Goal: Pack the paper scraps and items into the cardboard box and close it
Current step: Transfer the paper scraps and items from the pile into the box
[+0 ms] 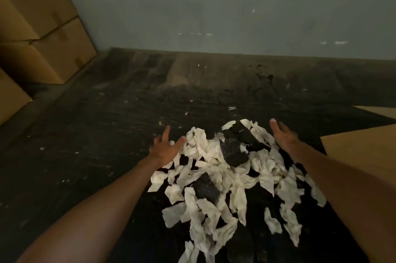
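We see the left hand (164, 151) and right hand (282, 136), fingers spread, flanking the paper scraps (216, 179); stacked boxes (40, 27) at ten o'clock.

Your white torn scraps (216, 168) heaped loose on the dark floor, dark flat items (234, 154) mixed among them, your brown box (364, 151) just right of the heap, only partly visible.

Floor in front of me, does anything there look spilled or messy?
Yes. A heap of torn white paper scraps lies loose across the dark floor, mixed with a few dark items. It sits between the open left hand and right hand, with small white flecks scattered further out.
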Motion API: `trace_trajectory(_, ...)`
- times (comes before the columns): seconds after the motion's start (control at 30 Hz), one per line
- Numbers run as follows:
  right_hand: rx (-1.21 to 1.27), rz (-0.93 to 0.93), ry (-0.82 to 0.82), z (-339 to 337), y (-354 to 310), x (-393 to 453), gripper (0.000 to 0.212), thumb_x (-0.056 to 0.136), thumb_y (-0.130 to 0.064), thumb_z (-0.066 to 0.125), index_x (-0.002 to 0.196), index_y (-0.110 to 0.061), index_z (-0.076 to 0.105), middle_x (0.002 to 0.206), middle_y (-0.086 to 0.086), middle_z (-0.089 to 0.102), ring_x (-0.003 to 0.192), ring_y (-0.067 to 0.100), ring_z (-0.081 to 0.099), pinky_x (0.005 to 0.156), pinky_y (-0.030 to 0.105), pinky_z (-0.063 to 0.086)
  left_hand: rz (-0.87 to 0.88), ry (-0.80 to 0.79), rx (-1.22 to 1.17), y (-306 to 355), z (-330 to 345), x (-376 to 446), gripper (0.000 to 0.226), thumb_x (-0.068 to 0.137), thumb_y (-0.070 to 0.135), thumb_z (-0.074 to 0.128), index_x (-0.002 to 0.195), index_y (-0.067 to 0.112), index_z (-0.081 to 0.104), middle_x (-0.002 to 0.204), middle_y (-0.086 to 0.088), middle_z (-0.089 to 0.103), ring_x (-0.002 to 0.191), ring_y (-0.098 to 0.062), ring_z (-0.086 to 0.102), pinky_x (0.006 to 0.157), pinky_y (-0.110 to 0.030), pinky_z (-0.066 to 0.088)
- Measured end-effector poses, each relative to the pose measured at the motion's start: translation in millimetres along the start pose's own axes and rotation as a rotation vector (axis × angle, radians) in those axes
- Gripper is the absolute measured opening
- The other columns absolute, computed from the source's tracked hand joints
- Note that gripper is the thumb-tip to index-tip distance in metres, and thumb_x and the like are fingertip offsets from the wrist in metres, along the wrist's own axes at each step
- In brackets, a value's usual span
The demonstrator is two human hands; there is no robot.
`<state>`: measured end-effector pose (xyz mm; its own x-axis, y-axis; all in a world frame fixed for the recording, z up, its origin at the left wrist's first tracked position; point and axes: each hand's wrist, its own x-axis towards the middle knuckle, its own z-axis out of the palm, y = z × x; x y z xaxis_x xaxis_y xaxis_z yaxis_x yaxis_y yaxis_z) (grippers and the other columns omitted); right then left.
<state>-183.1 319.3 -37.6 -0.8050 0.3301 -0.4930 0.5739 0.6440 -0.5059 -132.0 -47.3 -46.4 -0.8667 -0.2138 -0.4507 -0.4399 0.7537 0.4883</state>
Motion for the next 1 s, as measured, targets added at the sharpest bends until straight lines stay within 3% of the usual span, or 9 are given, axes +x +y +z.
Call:
trace_trajectory(0.17,0.048,-0.215,-0.282,31,-42,-26,0.079,0.087,-0.08,0.024,0.15,-0.033,0.036,0.159,0.005,0.032,0.145,0.031,0.03,0.118,0.05,0.02,-0.024,-0.125,-0.099,56,15,6,0.084,0.087,0.078,0.039,0.157,0.04,0.013,0.164,-0.014,0.012,0.148,-0.042,0.012,0.117,-0.055,0.017)
trace_trajectory(0.27,0.162,-0.316,-0.357,42,-57,-52,0.064,0.088,-0.071,0.044,0.138,-0.031,0.054,0.145,-0.003,0.049,0.134,0.021,0.045,0.112,0.038,0.032,0.093,-0.214,-0.444,73,19,-4,0.073,0.092,0.049,0.061,0.155,0.036,0.026,0.158,-0.004,0.032,0.139,-0.029,0.039,0.107,-0.038,0.037)
trace_trajectory(0.37,0.267,-0.436,-0.401,33,-65,-94,0.047,0.096,-0.052,0.05,0.136,-0.029,0.055,0.133,-0.014,0.053,0.127,0.008,0.048,0.103,0.025,0.036,0.232,-0.195,-0.626,79,11,-28,0.061,0.096,0.027,0.061,0.151,0.037,0.035,0.129,-0.001,0.058,0.108,-0.015,0.061,0.086,-0.03,0.051)
trace_trajectory(0.5,0.246,-0.653,-0.497,7,-47,-158,0.03,0.098,-0.04,0.052,0.126,-0.035,0.06,0.12,-0.014,0.065,0.112,0.001,0.061,0.087,0.017,0.049,0.487,-0.142,-0.601,59,-16,-73,0.037,0.102,0.033,0.049,0.138,0.042,0.051,0.123,0.006,0.061,0.11,-0.007,0.062,0.093,-0.033,0.051)
trace_trajectory(0.6,0.177,-0.745,-0.47,-2,-21,-180,0.037,0.094,-0.056,0.049,0.128,-0.045,0.058,0.135,-0.018,0.054,0.125,-0.002,0.05,0.098,0.027,0.046,0.606,-0.173,-0.384,23,-31,-99,0.045,0.094,0.066,0.04,0.137,0.055,0.044,0.137,0.003,0.055,0.125,-0.008,0.05,0.106,-0.047,0.044)
trace_trajectory(0.7,0.065,-0.707,-0.322,5,4,-177,0.062,0.079,-0.075,0.05,0.138,-0.063,0.035,0.16,-0.011,0.023,0.148,0.014,0.018,0.113,0.054,0.031,0.689,-0.177,0.055,-7,-27,-106,0.087,0.07,0.093,0.036,0.147,0.062,0.007,0.164,0.01,0.01,0.15,-0.021,0.007,0.117,-0.061,0.015)
trace_trajectory(0.83,-0.413,-0.736,-0.331,54,39,-169,0.106,0.061,-0.09,0.055,0.14,-0.068,-0.012,0.155,-0.011,-0.04,0.144,0.029,-0.032,0.111,0.073,-0.003,0.765,-0.335,0.505,-37,20,-110,0.127,0.057,0.091,0.059,0.142,0.056,-0.029,0.154,0.01,-0.043,0.143,-0.032,-0.034,0.115,-0.063,-0.014)
trace_trajectory(0.93,-0.679,-0.791,-0.306,97,60,-170,0.113,0.056,-0.095,0.05,0.135,-0.067,-0.025,0.146,-0.009,-0.052,0.138,0.028,-0.044,0.11,0.071,-0.011,0.767,-0.3,0.61,-57,57,-104,0.133,0.053,0.093,0.059,0.141,0.054,-0.033,0.157,0.004,-0.039,0.142,-0.036,-0.035,0.113,-0.063,-0.019)
trace_trajectory(1.0,-0.76,-0.818,-0.22,114,71,-169,0.111,0.054,-0.097,0.043,0.143,-0.063,-0.015,0.159,-0.001,-0.032,0.144,0.033,-0.033,0.11,0.073,-0.005,0.792,-0.186,0.601,-63,68,-102,0.127,0.051,0.099,0.048,0.145,0.055,-0.026,0.165,0.0,-0.016,0.149,-0.035,-0.017,0.116,-0.058,-0.014)
